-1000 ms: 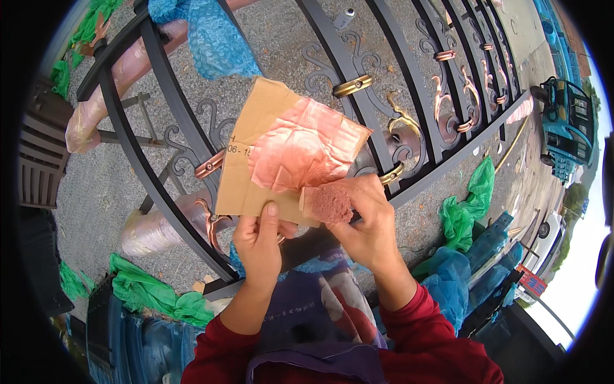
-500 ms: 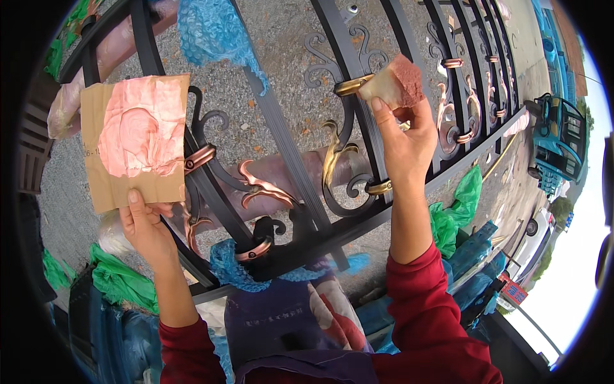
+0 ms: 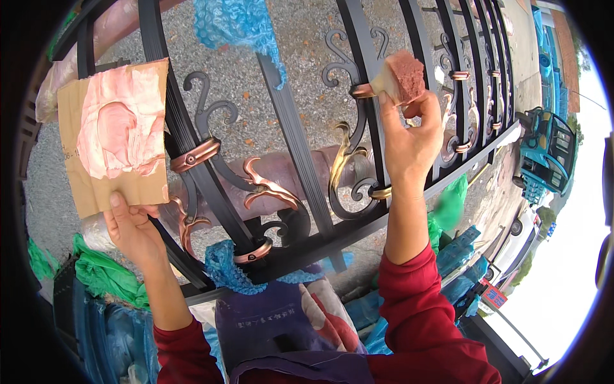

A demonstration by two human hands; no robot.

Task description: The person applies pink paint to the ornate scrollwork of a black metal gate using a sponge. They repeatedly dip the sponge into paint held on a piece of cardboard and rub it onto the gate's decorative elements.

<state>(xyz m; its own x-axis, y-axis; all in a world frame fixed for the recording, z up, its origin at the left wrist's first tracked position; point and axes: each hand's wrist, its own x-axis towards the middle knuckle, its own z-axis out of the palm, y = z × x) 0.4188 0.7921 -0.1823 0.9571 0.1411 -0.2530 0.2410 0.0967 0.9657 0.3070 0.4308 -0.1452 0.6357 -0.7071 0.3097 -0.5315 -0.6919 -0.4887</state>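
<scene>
The two hands are wide apart, each closed on something. The left hand (image 3: 137,233) pinches the lower edge of a cardboard piece (image 3: 96,192), thumb on top, its face spread with a wet-looking pink paint patch (image 3: 118,131); the cardboard is over the left part of a black metal fence panel (image 3: 295,141). The right hand (image 3: 416,141) grips a sponge (image 3: 404,75), pale on one side and reddish-brown on the other, right beside a coppery collar (image 3: 363,91) on a bar; contact cannot be told. Between the hands are a copper-coloured collar (image 3: 196,155), a copper-coloured leaf ornament (image 3: 272,187) and a gold-edged scroll (image 3: 335,169). Blue bubble wrap (image 3: 233,22) hangs over the panel's upper part.
</scene>
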